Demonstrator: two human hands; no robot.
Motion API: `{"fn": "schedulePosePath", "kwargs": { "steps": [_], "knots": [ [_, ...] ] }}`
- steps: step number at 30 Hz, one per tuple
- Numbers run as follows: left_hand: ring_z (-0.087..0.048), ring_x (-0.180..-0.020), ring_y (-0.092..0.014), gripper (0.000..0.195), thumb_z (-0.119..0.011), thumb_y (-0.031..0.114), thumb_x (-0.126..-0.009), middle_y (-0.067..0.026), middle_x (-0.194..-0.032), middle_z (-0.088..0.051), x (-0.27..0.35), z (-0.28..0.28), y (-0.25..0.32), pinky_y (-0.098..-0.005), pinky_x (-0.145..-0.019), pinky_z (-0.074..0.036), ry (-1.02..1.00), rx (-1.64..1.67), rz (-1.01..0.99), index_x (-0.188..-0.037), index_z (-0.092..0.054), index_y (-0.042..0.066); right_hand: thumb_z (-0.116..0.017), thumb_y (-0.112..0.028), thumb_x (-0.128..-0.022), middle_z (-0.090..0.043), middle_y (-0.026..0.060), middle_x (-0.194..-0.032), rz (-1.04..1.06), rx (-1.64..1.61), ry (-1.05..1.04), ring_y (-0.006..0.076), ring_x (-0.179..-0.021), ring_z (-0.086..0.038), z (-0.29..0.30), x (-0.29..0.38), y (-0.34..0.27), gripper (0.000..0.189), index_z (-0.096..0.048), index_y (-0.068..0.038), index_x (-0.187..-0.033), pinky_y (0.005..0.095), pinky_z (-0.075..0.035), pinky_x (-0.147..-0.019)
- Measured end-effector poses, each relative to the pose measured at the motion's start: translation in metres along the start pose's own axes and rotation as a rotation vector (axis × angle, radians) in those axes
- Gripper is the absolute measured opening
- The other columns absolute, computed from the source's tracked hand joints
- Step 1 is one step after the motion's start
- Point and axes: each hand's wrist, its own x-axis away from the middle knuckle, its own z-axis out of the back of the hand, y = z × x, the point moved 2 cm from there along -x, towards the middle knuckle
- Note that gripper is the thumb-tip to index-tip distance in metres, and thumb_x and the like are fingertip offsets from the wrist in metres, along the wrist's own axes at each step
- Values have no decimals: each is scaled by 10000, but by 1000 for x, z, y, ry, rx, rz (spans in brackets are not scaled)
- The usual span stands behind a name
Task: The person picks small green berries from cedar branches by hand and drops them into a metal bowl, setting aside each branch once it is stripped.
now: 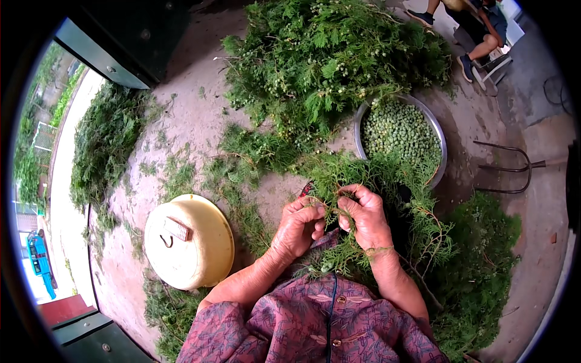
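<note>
Both hands are close together above my lap, at a leafy conifer branch that looks like arborvitae. My left hand pinches a thin sprig between thumb and forefinger. Just to its right, my right hand grips a stem of the branch with bent fingers. Green foliage spreads around and below both hands and partly covers my lap. Beyond the right hand stands a round metal basin, holding many small green cones. Sprays of the branch overlap the basin's near rim.
A large heap of cone-bearing branches lies ahead. An upturned yellow tub with a hook and a small block on it stands at left. Further piles lie left and right. A pitchfork rests at right; a seated person is far right.
</note>
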Motion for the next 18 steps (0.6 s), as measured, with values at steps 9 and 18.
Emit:
{"fn": "schedulePosePath", "kwargs": {
  "steps": [9,18],
  "knots": [
    [-389,-456,-124,71,-511,29,-696,-16,-613,-421,2,1,-1,-234,-370,-311,-6,37,5,-759,-484,48,-582,-22,-817,-538,17,-650,14,-51,-12,64,-456,-458,-2,3,-1,131,-559,-9,-945,194,-366,-385],
    [-499,-562,-176,186,-512,36,-720,-92,-676,-521,-2,-1,2,-268,-449,-394,-109,-43,34,-902,-527,6,-584,-40,-821,-517,18,-652,32,-117,-34,101,-451,-451,4,-1,-6,141,-545,-22,-955,238,-364,-412]
  ]
}}
